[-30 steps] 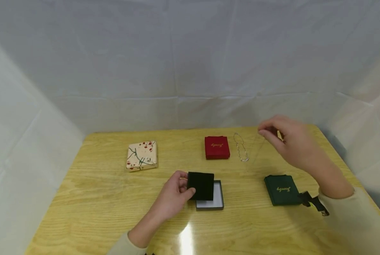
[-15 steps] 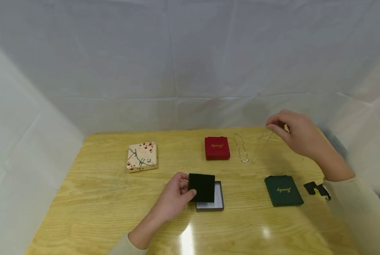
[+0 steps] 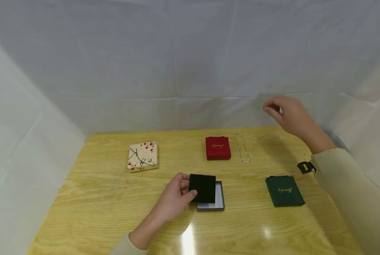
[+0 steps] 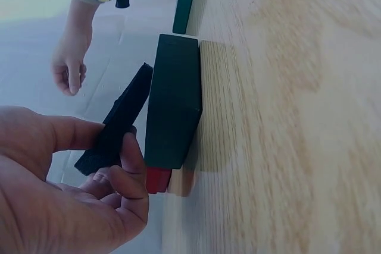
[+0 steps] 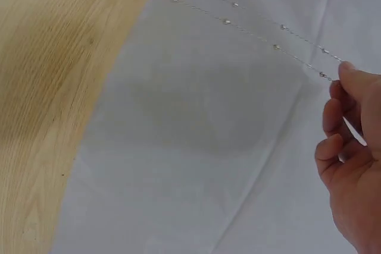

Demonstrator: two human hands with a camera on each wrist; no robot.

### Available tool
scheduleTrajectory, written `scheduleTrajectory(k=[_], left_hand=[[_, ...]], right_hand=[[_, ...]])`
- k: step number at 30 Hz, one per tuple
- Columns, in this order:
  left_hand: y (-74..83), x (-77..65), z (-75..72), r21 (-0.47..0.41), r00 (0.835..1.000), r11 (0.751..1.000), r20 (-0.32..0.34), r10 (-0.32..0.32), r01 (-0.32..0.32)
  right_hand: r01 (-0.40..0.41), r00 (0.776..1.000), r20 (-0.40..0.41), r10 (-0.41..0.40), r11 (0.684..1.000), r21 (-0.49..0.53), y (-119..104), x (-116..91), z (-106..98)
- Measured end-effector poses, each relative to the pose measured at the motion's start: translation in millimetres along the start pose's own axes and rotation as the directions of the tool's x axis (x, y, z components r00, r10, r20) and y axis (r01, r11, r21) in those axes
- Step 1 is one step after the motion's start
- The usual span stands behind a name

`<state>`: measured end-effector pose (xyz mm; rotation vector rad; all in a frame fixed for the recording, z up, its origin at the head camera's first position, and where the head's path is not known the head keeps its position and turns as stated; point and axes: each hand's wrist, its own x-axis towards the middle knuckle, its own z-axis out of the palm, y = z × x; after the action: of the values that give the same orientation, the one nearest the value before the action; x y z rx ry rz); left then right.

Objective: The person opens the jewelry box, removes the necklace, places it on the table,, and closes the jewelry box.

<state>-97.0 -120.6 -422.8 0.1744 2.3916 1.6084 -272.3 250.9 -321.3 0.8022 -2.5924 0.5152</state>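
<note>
My left hand (image 3: pixel 173 198) holds a thin black square pad (image 3: pixel 203 187) by its left edge, thumb on top and fingers beneath. The pad is tilted over a dark open box (image 3: pixel 221 198) with a pale inside, covering much of it in the head view. From the left wrist, the pad (image 4: pixel 116 123) shows as soft and thick-edged beside the dark green box wall (image 4: pixel 172 99). High over the table's far right, my right hand (image 3: pixel 290 115) pinches a fine beaded chain necklace (image 5: pixel 226 22) between thumb and forefinger. Two strands hang from the fingertips.
A second silvery necklace (image 3: pixel 242 148) lies on the wooden table beside a red jewelry box (image 3: pixel 218 148). A green jewelry box (image 3: pixel 285 191) rests at the right. At the left is a cream floral box (image 3: pixel 143 156). White sheeting (image 3: pixel 190 63) surrounds the table.
My right hand has risen and drawn back toward the far sheet, lifting the chain necklace from low over the table. The left hand and black pad stay nearly still.
</note>
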Motion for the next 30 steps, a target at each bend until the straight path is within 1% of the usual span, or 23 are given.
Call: scheduleTrajectory(k=[3,5,7,11,15,18,20,24,27,30], left_hand=[[-0.1,-0.4,0.7,-0.008,1.0,1.0,0.001,0.0,0.0],[-0.1,-0.6,1.2,-0.012,1.0,1.0,0.003,-0.001,0.001],[-0.1,-0.7,1.4,-0.017,1.0,1.0,0.005,-0.003,0.003],[0.0,-0.2,1.1,-0.016,1.0,1.0,0.006,-0.006,0.006],[0.1,0.6,0.1,-0.01,1.0,1.0,0.005,-0.003,0.003],[-0.3,0.9,-0.4,-0.007,1.0,1.0,0.004,-0.003,0.003],[-0.7,0.9,-0.7,-0.003,1.0,1.0,0.003,-0.004,0.004],[-1.3,0.5,-1.3,0.001,1.0,1.0,0.002,-0.009,0.009],[-1.2,0.1,-1.7,-0.001,1.0,1.0,0.005,-0.011,0.011],[-0.9,-0.5,-2.3,-0.004,1.0,1.0,0.008,-0.01,0.01]], right_hand=[[-0.022,1.0,-0.016,0.022,1.0,0.002,6,9,4],[-0.028,0.999,-0.033,0.029,1.0,0.007,10,11,6],[-0.025,0.999,-0.043,0.026,1.0,0.012,14,11,9],[-0.008,1.0,-0.02,0.008,1.0,0.025,20,3,19],[0.02,0.999,0.027,-0.021,0.999,0.045,25,-7,31],[0.032,0.996,0.084,-0.037,0.997,0.065,27,-13,37],[0.018,0.991,0.131,-0.029,0.996,0.086,26,-16,40],[-0.037,0.975,0.22,0.009,0.992,0.123,25,-23,44],[-0.053,0.965,0.261,0.017,0.99,0.133,26,-27,47],[-0.048,0.958,0.288,0.0,0.986,0.157,27,-31,50]])
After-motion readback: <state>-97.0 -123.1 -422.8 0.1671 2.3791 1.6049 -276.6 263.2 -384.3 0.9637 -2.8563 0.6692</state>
